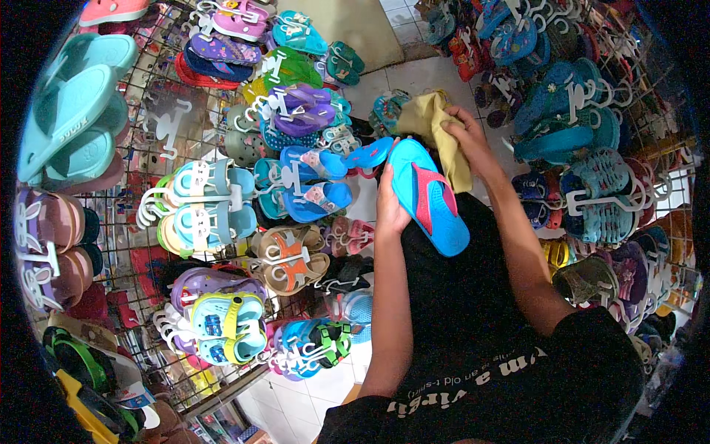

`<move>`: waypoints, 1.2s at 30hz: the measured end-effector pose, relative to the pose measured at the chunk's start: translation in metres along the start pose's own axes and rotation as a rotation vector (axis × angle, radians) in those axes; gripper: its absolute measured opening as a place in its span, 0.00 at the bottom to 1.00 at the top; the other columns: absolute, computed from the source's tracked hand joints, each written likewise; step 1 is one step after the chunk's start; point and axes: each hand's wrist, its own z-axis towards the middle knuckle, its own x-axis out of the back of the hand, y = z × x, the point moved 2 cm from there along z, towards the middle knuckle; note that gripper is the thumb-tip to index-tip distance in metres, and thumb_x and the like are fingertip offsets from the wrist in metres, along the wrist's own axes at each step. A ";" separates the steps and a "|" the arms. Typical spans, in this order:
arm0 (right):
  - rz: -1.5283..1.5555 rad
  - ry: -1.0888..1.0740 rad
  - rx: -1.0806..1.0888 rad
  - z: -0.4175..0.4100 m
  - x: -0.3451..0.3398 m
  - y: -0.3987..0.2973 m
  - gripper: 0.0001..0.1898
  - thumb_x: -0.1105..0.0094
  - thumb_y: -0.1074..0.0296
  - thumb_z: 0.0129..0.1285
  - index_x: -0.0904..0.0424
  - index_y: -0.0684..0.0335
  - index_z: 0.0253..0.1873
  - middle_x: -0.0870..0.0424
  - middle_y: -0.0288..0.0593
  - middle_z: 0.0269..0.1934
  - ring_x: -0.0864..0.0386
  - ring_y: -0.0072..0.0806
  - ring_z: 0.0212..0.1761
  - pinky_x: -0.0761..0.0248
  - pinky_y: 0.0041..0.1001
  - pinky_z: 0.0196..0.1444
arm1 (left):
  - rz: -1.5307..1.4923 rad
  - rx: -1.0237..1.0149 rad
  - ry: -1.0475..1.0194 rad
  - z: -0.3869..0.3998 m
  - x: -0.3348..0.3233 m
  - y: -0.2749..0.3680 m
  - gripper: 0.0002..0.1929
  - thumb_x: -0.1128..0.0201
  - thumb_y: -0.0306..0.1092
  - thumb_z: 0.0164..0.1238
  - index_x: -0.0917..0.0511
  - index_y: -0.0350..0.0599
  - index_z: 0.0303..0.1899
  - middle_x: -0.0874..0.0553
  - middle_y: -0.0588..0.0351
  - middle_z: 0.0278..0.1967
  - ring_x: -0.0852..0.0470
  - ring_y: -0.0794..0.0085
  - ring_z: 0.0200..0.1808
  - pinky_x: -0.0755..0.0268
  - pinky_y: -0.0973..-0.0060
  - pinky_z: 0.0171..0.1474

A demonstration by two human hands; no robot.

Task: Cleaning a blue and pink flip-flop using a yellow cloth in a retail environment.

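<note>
My left hand (391, 208) grips a bright blue flip-flop (444, 222) with a pink thong strap, its footbed turned up towards me. Just beyond, my right hand (471, 139) pinches a crumpled yellow cloth (430, 117) that hangs down close to the flip-flop's toe end. Another blue sandal with red marks (369, 152) shows left of my left fingers; I cannot tell whether it hangs from the rack or is held. Behind the cloth, a teal patterned shoe (386, 108) is partly covered.
On the left, a wire grid rack (133, 222) carries several children's sandals on white plastic hangers, including blue sandals (316, 200) near my left hand. More footwear, such as teal sandals (599, 194), hangs along the right. White floor tiles (310, 408) show below.
</note>
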 end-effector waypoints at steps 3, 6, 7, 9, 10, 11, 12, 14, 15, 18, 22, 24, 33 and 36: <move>-0.192 -0.153 0.200 -0.001 -0.007 -0.012 0.11 0.39 0.68 0.56 0.26 0.63 0.43 0.23 0.36 0.38 0.26 0.23 0.43 0.33 0.23 0.46 | 0.011 0.025 0.016 0.003 0.004 -0.002 0.25 0.56 0.44 0.73 0.43 0.47 0.67 0.29 0.53 0.59 0.27 0.67 0.57 0.34 0.66 0.61; -0.409 -0.346 0.374 -0.012 -0.037 -0.021 0.11 0.37 0.73 0.53 0.27 0.63 0.41 0.23 0.37 0.38 0.26 0.22 0.41 0.32 0.24 0.44 | 0.059 0.046 0.123 0.002 0.006 -0.006 0.23 0.54 0.47 0.72 0.36 0.42 0.61 0.23 0.53 0.52 0.23 0.67 0.51 0.30 0.65 0.56; -0.560 -0.376 0.561 -0.012 -0.042 -0.019 0.11 0.38 0.75 0.53 0.27 0.64 0.41 0.24 0.36 0.38 0.27 0.20 0.40 0.33 0.22 0.43 | 0.059 0.052 0.122 0.002 0.005 -0.007 0.23 0.54 0.47 0.72 0.36 0.42 0.61 0.23 0.53 0.52 0.23 0.67 0.51 0.30 0.65 0.56; -0.526 -0.334 0.484 -0.013 -0.043 -0.015 0.10 0.38 0.76 0.52 0.27 0.65 0.40 0.23 0.38 0.36 0.27 0.19 0.39 0.32 0.22 0.42 | 0.075 0.042 0.105 0.002 0.006 -0.005 0.23 0.53 0.47 0.72 0.36 0.40 0.59 0.23 0.52 0.51 0.23 0.67 0.52 0.31 0.65 0.57; -0.527 -0.323 0.455 -0.012 -0.043 -0.016 0.10 0.39 0.76 0.52 0.26 0.65 0.40 0.23 0.38 0.35 0.27 0.19 0.39 0.32 0.22 0.41 | 0.074 0.041 0.109 0.002 0.010 -0.005 0.23 0.53 0.47 0.72 0.36 0.40 0.59 0.23 0.52 0.51 0.23 0.67 0.52 0.31 0.65 0.57; -0.528 -0.312 0.426 -0.011 -0.042 -0.016 0.09 0.40 0.76 0.52 0.26 0.65 0.40 0.22 0.38 0.34 0.27 0.19 0.39 0.32 0.22 0.41 | 0.085 0.039 0.107 0.003 0.015 -0.004 0.24 0.54 0.47 0.72 0.37 0.41 0.61 0.24 0.52 0.53 0.24 0.67 0.53 0.32 0.65 0.58; -0.497 -0.300 0.444 -0.009 -0.039 -0.016 0.07 0.42 0.76 0.53 0.27 0.65 0.38 0.23 0.37 0.32 0.27 0.19 0.38 0.33 0.22 0.41 | 0.095 0.042 0.100 0.004 0.013 -0.004 0.24 0.54 0.47 0.72 0.38 0.42 0.62 0.25 0.53 0.54 0.25 0.67 0.54 0.32 0.65 0.59; -0.493 -0.226 0.460 -0.004 -0.027 -0.006 0.06 0.43 0.76 0.53 0.27 0.65 0.37 0.24 0.36 0.33 0.27 0.18 0.38 0.33 0.22 0.42 | 0.105 0.025 0.042 0.002 0.007 -0.002 0.25 0.55 0.45 0.73 0.42 0.43 0.65 0.30 0.53 0.59 0.29 0.67 0.59 0.37 0.65 0.62; -0.481 -0.156 0.480 -0.003 -0.026 -0.004 0.06 0.44 0.76 0.54 0.28 0.65 0.37 0.24 0.36 0.33 0.27 0.18 0.38 0.33 0.22 0.42 | 0.122 0.002 -0.015 0.001 0.005 0.001 0.27 0.56 0.43 0.73 0.47 0.43 0.68 0.34 0.53 0.63 0.33 0.67 0.63 0.42 0.66 0.66; -0.345 -0.127 0.347 -0.007 -0.020 -0.004 0.06 0.44 0.75 0.55 0.28 0.62 0.38 0.26 0.34 0.34 0.29 0.18 0.38 0.34 0.20 0.41 | 0.094 -0.002 0.000 0.001 0.003 -0.001 0.26 0.56 0.43 0.73 0.46 0.45 0.68 0.34 0.53 0.63 0.33 0.67 0.63 0.41 0.67 0.65; -0.252 -0.222 0.319 -0.009 -0.026 -0.014 0.07 0.41 0.75 0.57 0.29 0.60 0.39 0.27 0.32 0.36 0.30 0.17 0.39 0.36 0.19 0.41 | 0.067 -0.005 0.048 0.003 0.004 -0.003 0.25 0.58 0.43 0.73 0.45 0.44 0.68 0.32 0.53 0.61 0.30 0.67 0.60 0.38 0.67 0.63; -0.229 -0.366 0.240 -0.012 -0.030 -0.014 0.08 0.39 0.77 0.57 0.28 0.61 0.40 0.26 0.31 0.38 0.30 0.17 0.42 0.35 0.20 0.44 | 0.041 0.022 0.073 0.003 0.007 -0.005 0.25 0.58 0.43 0.74 0.45 0.44 0.67 0.30 0.52 0.60 0.28 0.67 0.59 0.36 0.67 0.62; -0.551 -0.397 0.364 -0.009 -0.036 -0.018 0.09 0.41 0.78 0.54 0.26 0.65 0.40 0.21 0.42 0.39 0.25 0.21 0.45 0.33 0.23 0.48 | 0.080 0.025 0.116 0.003 0.011 -0.003 0.25 0.54 0.48 0.72 0.38 0.42 0.62 0.25 0.52 0.55 0.24 0.66 0.54 0.32 0.65 0.59; -0.560 -0.115 0.459 -0.005 -0.024 -0.012 0.10 0.41 0.77 0.53 0.26 0.64 0.42 0.20 0.44 0.41 0.24 0.22 0.47 0.32 0.23 0.48 | 0.062 -0.041 -0.025 0.005 0.005 0.000 0.28 0.55 0.44 0.72 0.47 0.46 0.69 0.36 0.52 0.64 0.34 0.64 0.63 0.42 0.65 0.65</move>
